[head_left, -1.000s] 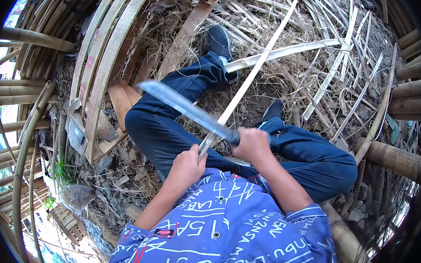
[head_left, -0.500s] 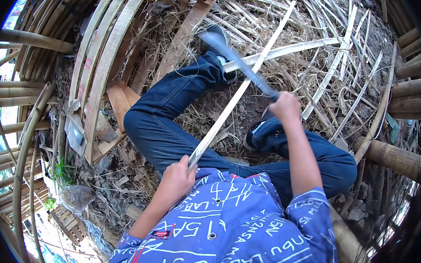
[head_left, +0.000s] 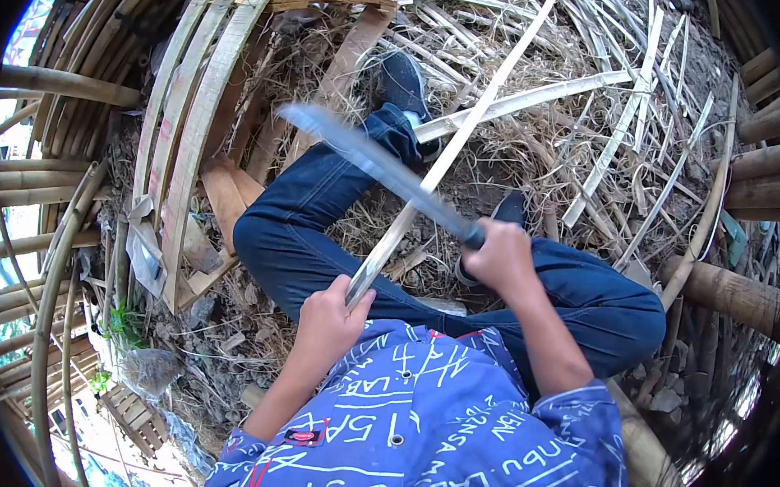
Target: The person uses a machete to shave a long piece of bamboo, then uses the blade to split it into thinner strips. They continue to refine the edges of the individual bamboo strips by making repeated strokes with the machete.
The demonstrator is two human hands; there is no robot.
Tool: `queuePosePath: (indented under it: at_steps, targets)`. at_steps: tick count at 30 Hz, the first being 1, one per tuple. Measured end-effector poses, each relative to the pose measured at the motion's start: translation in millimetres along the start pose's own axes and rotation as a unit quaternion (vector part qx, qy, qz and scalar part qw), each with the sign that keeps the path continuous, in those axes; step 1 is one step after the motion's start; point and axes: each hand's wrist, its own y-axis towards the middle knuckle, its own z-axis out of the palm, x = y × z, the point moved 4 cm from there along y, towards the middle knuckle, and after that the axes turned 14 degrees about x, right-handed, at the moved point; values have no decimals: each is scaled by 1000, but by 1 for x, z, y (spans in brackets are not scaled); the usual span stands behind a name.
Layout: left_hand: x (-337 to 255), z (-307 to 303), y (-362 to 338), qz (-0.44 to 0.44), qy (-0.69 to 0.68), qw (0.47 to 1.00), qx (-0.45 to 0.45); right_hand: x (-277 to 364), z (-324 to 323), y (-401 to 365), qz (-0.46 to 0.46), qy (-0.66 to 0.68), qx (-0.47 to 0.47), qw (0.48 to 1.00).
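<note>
My left hand (head_left: 328,322) is closed round the near end of a long pale bamboo strip (head_left: 485,104), just in front of my shirt. From there the strip slants up and to the right over the ground. In my right hand (head_left: 503,262) is the dark handle of a machete (head_left: 367,157). Its long blade, slightly smeared by motion, points up and left and crosses over the strip about midway. Beneath the far half of the held strip, another flat bamboo strip (head_left: 545,95) runs crosswise, one end by my shoe.
Straw-like shavings and several loose bamboo strips (head_left: 619,142) cover the ground ahead and to the right. A slatted wooden crate (head_left: 201,122) lies on the left. Bamboo poles (head_left: 57,83) wall both sides. My bent legs (head_left: 291,237) frame the work space.
My right hand has drawn the machete left and closer to my body, so the blade crosses the strip lower down and lies flatter. My left hand keeps its grip, shifted only slightly.
</note>
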Motion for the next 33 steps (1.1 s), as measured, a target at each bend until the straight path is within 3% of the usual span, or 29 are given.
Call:
queuePosePath:
  at_steps: [3,6,15,19,23,25,33]
  targets:
    - [-6,5,15,21,29,999,-26,34,8,-24,-14,-15,63,998]
    - [-7,9,25,10,74,997,-34,42,27,-23,-20,7,67,998]
    - [6,23,24,-10,102,995,-18,26,35,-3,-17,-98,145,984]
    - [7,16,21,-6,111,994,-22,11,23,5,5,-121,105,987]
    - [17,18,10,-18,93,996,-6,-40,1,22,133,-134,18,982]
    - [17,14,4,7,118,993,-11,-72,-16,27,154,-104,-16,982]
    - [16,7,6,-4,79,997,-16,-83,-26,45,137,-157,-50,977]
